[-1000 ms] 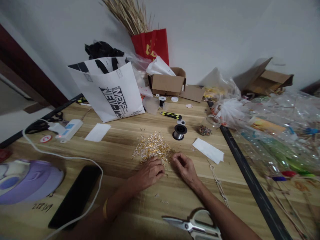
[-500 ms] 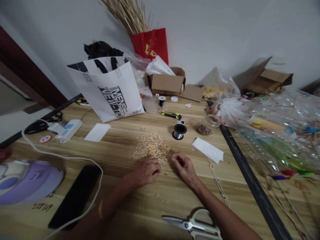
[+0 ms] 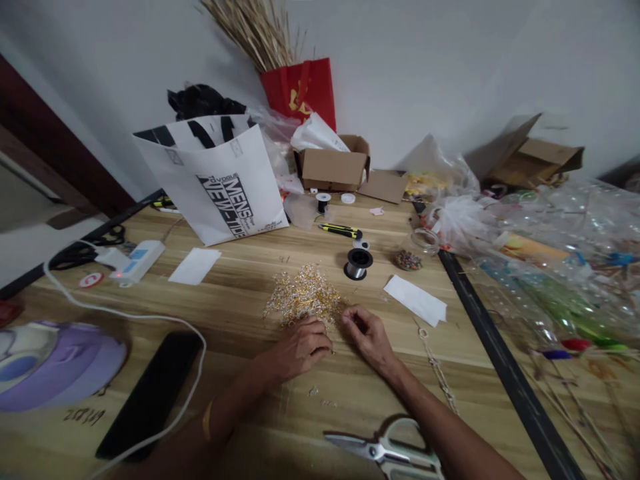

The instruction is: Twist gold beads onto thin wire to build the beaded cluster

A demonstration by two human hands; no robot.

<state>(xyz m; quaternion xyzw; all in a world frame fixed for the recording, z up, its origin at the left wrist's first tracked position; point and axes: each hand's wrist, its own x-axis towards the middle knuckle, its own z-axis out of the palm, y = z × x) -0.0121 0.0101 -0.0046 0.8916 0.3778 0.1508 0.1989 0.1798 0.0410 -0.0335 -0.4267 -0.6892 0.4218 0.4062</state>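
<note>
A loose pile of small gold and clear beads (image 3: 304, 292) lies on the wooden table. My left hand (image 3: 303, 345) rests at the pile's near edge with its fingers curled and closed. A tiny gold piece shows right at its fingertips; whether they grip it is too small to tell. Just right of the pile, my right hand (image 3: 369, 335) is closed, thumb and forefinger together, and anything between them is hidden. Small bits (image 3: 313, 391) lie on the wood below my hands. Scissors (image 3: 383, 448) lie close to my right forearm.
Behind the pile stand a wire spool (image 3: 358, 264) and a yellow cutter knife (image 3: 341, 231). A white bag (image 3: 215, 180) and a cardboard box (image 3: 333, 167) stand at the back. Left are a phone (image 3: 150, 393) and a white cable. Plastic bags (image 3: 540, 253) crowd the right side.
My left hand has slid slightly right, its fingertips reaching the spot where a tiny piece lay on the wood. My right hand has stayed nearly still.
</note>
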